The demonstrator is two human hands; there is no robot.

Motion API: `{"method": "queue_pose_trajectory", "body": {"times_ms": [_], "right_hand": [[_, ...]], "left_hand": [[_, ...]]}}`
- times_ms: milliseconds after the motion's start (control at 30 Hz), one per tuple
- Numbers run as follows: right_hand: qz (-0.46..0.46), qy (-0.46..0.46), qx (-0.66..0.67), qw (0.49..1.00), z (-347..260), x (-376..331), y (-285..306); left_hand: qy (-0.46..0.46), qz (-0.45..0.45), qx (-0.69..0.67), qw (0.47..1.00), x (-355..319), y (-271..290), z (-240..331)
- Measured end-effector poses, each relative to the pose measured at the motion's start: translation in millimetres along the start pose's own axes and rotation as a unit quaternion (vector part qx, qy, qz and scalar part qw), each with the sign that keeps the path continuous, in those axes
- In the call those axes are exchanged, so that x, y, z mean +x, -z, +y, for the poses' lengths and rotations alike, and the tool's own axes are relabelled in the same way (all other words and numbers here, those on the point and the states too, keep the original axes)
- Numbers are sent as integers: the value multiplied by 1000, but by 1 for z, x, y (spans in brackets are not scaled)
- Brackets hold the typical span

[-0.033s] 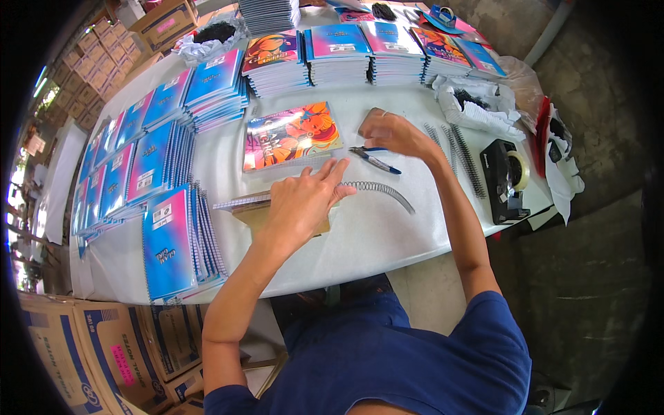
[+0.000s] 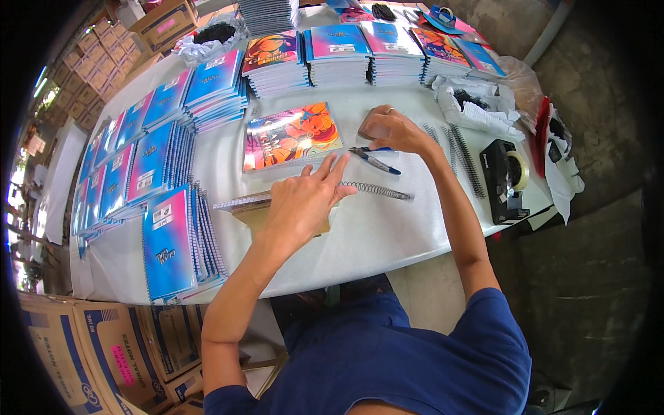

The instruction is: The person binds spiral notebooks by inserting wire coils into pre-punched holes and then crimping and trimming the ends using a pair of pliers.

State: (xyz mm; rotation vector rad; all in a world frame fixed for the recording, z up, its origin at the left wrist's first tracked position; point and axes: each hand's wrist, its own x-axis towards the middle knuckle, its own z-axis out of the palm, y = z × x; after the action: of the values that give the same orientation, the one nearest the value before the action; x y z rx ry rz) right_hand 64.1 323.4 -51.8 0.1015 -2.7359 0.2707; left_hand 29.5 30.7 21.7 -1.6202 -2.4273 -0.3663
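My left hand (image 2: 304,204) lies with fingers stretched over a notebook (image 2: 242,202) near the table's front edge. A dark wire coil (image 2: 377,189) sticks out rightward from beside its thumb. Part of the notebook is hidden under the palm, above a yellowish board (image 2: 321,227). Farther right, my right hand (image 2: 401,131) is curled round a small brown block (image 2: 364,124), just above the table and partly blurred. Blue-handled pliers (image 2: 377,162) lie between the hands. Behind my left hand rests a notebook with a colourful orange and pink cover (image 2: 294,135).
Stacks of blue and pink notebooks (image 2: 166,238) line the left side, with more stacks (image 2: 339,59) across the back. Loose coils (image 2: 465,162), a black tape dispenser (image 2: 505,183) and a wrapped bundle of coils (image 2: 474,104) are at right. Cardboard boxes (image 2: 104,346) stand lower left.
The free end of the coil has shifted from drooping to straighter and higher. My right hand has moved slightly, while my left stays in place.
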Motion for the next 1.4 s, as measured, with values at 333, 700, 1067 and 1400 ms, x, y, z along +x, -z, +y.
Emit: {"method": "queue_pose_trajectory", "body": {"times_ms": [333, 700, 1067, 1400], "right_hand": [[-129, -129, 77, 980, 50, 17, -16], [-301, -9, 458, 836, -79, 31, 63], [-194, 31, 749, 633, -78, 28, 52], [-219, -5, 593, 775, -96, 44, 27]], "left_hand": [[-53, -12, 16, 998, -4, -11, -7], [92, 82, -81, 989, -7, -13, -17], [104, 122, -30, 987, -14, -12, -32], [118, 135, -40, 983, -27, -4, -44]]}}
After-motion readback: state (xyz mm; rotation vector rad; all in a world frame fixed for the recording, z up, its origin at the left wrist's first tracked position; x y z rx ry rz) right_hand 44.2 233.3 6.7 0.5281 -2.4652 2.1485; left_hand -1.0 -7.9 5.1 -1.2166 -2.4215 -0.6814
